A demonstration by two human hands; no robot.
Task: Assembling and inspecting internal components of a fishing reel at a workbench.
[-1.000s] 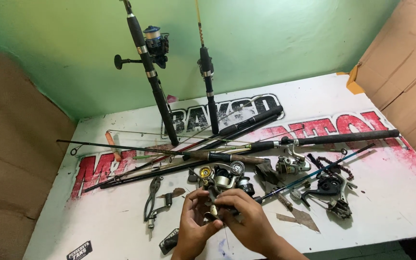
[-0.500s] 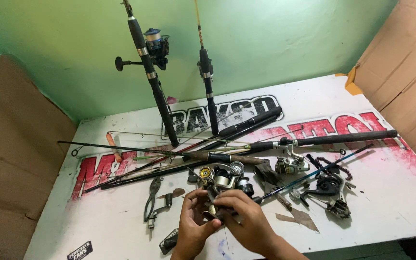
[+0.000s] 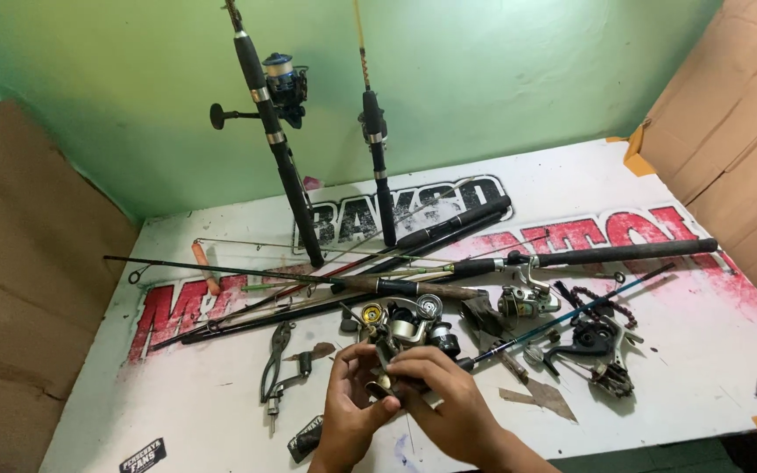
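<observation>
Fingers of both hands meet over a small metal reel part [image 3: 385,385] at the bottom centre of the frame, just above the white table [image 3: 703,368]. The left hand [image 3: 350,416] pinches it from the left with thumb and fingertips, and the right hand [image 3: 449,403] curls over it from the right, fingers pressed against the same piece; much of the part is hidden by the fingers.

Just above the hands lies a silver spinning reel [image 3: 406,322], partly taken apart. Left of it rest black pliers [image 3: 277,350] and a reel handle [image 3: 295,372]. To the right are another small reel [image 3: 526,302] and a dark reel frame [image 3: 596,346] near the lower right.

Several fishing rods [image 3: 449,263] lie crossed over the middle of the table. Two more stand upright against the green wall [image 3: 527,79] at the top centre, the left one [image 3: 265,114] carrying a black reel [image 3: 286,83], the right one [image 3: 377,149] thinner. Brown cardboard [image 3: 19,263] flanks the table.
</observation>
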